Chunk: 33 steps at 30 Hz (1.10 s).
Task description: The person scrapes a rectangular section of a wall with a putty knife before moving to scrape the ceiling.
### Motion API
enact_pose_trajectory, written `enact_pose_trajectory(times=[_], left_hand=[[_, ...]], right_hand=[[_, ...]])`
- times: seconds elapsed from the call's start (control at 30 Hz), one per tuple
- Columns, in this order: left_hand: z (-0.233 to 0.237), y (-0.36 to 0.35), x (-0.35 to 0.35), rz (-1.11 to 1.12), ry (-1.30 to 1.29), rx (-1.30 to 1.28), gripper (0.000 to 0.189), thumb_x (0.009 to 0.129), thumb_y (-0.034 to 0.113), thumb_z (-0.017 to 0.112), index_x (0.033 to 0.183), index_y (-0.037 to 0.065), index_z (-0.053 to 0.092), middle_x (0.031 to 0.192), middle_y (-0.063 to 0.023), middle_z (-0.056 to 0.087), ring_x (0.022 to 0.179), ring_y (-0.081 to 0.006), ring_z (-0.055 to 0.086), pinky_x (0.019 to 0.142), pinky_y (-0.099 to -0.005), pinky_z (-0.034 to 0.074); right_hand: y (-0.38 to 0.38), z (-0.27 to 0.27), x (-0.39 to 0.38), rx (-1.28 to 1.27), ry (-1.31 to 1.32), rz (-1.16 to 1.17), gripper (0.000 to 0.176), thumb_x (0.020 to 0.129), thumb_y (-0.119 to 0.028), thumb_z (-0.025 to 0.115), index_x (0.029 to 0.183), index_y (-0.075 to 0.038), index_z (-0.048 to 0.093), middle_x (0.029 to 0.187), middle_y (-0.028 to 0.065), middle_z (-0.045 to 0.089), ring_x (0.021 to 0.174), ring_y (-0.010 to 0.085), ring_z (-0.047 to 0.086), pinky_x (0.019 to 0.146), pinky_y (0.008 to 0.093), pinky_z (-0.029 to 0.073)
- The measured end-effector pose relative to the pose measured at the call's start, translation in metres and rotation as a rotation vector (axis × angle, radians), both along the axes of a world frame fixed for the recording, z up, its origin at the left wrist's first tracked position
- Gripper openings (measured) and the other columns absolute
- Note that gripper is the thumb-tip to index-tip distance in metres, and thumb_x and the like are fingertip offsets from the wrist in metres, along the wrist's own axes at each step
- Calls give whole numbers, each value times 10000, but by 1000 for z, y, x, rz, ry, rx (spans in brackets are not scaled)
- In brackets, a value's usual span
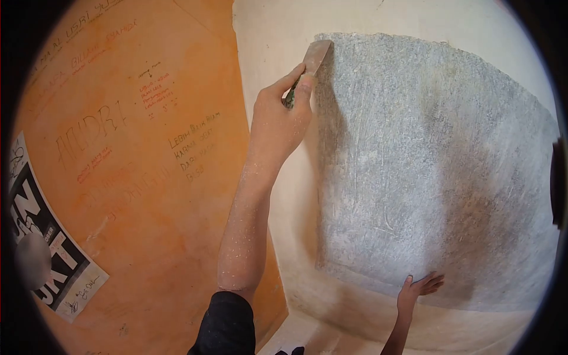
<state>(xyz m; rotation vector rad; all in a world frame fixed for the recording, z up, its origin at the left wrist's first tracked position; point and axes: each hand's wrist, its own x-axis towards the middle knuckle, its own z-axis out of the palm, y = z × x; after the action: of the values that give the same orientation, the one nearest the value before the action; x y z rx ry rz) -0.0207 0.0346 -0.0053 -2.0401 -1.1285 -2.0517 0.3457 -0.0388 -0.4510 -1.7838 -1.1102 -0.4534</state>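
Step in hand: scraper (317,55) blade laid against the top-left corner of the grey patch (426,165); looks like work along the patch's edge, near its start.
Left hand (277,121): raised to that corner, fingers (290,78) clamped on the scraper handle; skin and forearm speckled with pale dust.
Right hand (416,291): at the patch's lower edge, fingers apart, palm flat on the wall, holding nothing.
Next move calls for: blade kept at a low angle, steady pressure along the patch's left edge (my judgement).
Patch: rough, fibrous grey, on a cream wall (278,35).
Room: left of the patch, past the corner, an orange wall (148,195) with handwriting and a black-and-white poster (53,248).
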Motion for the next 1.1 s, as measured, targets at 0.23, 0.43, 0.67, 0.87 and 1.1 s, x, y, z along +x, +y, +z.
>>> enact_pose_trajectory(times=[0.23,0.43,0.67,0.87,1.1], left_hand=[[2,-3,0,-2,-27,-50,429,997,361,591,1328,95,652,641,38,444,585,-75,331,551,-266,320],[2,5,0,12,-17,-3,430,1000,370,588,1337,110,649,678,10,524,581,-92,344,588,-274,379],[2,2,0,7,-16,-52,448,1006,389,575,1354,114,634,807,-71,640,628,-111,420,683,-298,458],[1,12,0,3,17,93,447,1006,373,574,1360,105,626,846,-93,684,672,-123,495,715,-310,481],[14,4,4,-14,-4,4,450,1003,352,568,1357,81,621,999,-151,724,808,-177,611,810,-349,515]], right_hand=[[2,-6,2,3,-20,5,898,1005,-453,444,1578,-69,-131,1624,244,-219,1482,474,-214,1151,622,-146],[4,-5,1,21,-28,-5,890,1012,-489,418,1579,-74,-128,1623,243,-220,1483,469,-217,1153,622,-142],[5,-3,2,12,-10,-23,885,1011,-476,424,1581,-77,-123,1627,235,-217,1486,466,-210,1158,619,-134],[2,6,-5,25,-15,-35,877,1009,-453,430,1582,-81,-119,1632,223,-210,1487,467,-207,1157,626,-129],[7,-7,5,-12,13,-45,882,1004,-425,459,1584,-76,-107,1631,224,-213,1487,459,-216,1157,625,-131]])
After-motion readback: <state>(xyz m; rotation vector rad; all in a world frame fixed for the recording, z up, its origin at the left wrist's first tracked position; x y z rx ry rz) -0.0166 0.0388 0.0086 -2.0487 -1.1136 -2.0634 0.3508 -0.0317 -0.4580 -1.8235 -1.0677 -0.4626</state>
